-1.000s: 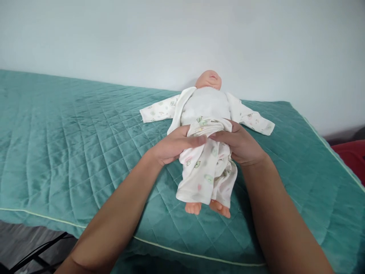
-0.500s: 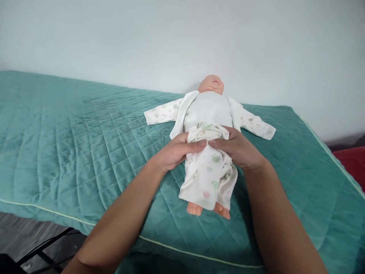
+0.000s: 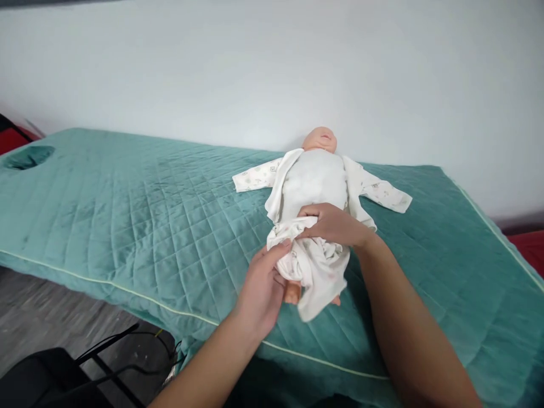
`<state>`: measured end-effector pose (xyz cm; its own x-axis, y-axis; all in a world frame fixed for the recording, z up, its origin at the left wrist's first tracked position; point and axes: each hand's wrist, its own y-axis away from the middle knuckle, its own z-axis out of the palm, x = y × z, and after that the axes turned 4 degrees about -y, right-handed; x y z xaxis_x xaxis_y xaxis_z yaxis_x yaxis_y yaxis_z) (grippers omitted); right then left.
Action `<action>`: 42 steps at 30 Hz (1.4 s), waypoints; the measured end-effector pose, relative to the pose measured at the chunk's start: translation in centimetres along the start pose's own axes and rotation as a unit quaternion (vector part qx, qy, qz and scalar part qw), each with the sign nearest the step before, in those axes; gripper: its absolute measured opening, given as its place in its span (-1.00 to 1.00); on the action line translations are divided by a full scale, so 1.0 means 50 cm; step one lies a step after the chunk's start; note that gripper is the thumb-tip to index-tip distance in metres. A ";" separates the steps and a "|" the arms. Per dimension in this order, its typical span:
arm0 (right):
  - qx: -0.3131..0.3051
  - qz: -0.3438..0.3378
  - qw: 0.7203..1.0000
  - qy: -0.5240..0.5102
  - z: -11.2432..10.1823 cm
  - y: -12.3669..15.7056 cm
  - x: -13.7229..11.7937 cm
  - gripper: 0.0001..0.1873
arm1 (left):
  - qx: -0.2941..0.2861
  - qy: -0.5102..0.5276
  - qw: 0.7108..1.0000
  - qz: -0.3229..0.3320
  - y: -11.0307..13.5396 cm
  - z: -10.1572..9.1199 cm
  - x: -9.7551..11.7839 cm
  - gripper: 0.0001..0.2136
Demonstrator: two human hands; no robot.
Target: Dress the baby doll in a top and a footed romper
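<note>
A baby doll (image 3: pixel 314 178) lies on its back, its head toward the wall and its feet toward me. Its printed white jacket (image 3: pixel 257 175) is spread open with both sleeves stretched outward. White baby pants (image 3: pixel 321 272) with a faint print are bunched around the doll's legs. At the left side of the pants, my left hand (image 3: pixel 267 280) pinches the gathered cloth between thumb and fingers. My right hand (image 3: pixel 334 225) grips the waistband from above, over the doll's lower belly. Part of one foot (image 3: pixel 292 292) shows below the cloth; the legs are mostly hidden.
A green quilted cover (image 3: pixel 170 226) with pale piping spreads over the bed, which has a hole (image 3: pixel 29 157) at its far left. Behind it stands a white wall (image 3: pixel 212 73). Black metal legs and cables (image 3: pixel 114 362) are at lower left; something red (image 3: pixel 529 249) is at right.
My left hand has moved down along the pants, and my right hand has shifted onto the front of the waistband. The pants are more bunched. The view has shifted, showing more bed at left.
</note>
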<state>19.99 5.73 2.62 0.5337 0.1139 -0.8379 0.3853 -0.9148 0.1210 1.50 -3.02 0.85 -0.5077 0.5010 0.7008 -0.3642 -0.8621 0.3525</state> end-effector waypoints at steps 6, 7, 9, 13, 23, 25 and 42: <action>-0.032 -0.041 0.997 0.057 0.007 -0.005 0.001 -0.83 | 0.094 0.010 0.995 0.023 0.094 0.007 -0.018 -0.83; -0.034 -0.045 0.996 0.064 0.007 -0.003 0.002 -0.83 | 0.107 0.025 0.994 0.017 0.106 0.010 -0.022 -0.80; -0.043 -0.052 0.995 0.074 0.006 0.001 0.004 -0.81 | 0.131 0.053 0.990 0.000 0.125 0.014 -0.033 -0.73; -0.081 -0.043 0.993 0.073 0.004 0.006 0.008 -0.80 | 0.148 0.077 0.986 0.003 0.143 0.011 -0.071 -0.66; -0.108 -0.032 0.989 0.100 0.009 0.011 0.012 -0.84 | 0.149 -0.103 0.983 0.020 0.112 -0.075 -0.082 -0.67; -0.123 -0.044 0.986 0.108 0.009 0.013 0.009 -0.85 | 0.154 -0.157 0.975 0.028 0.111 -0.079 -0.074 -0.66; -0.111 -0.076 0.990 0.047 -0.006 0.035 0.006 -0.62 | 0.066 -0.230 0.950 0.202 -0.005 -0.110 -0.073 -0.65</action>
<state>21.05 4.26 2.73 0.5217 0.2886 -0.8029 0.6164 -0.7781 0.1208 -0.83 -4.21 -5.23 -0.1787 0.0669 0.9816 -0.0965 -0.9941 0.0502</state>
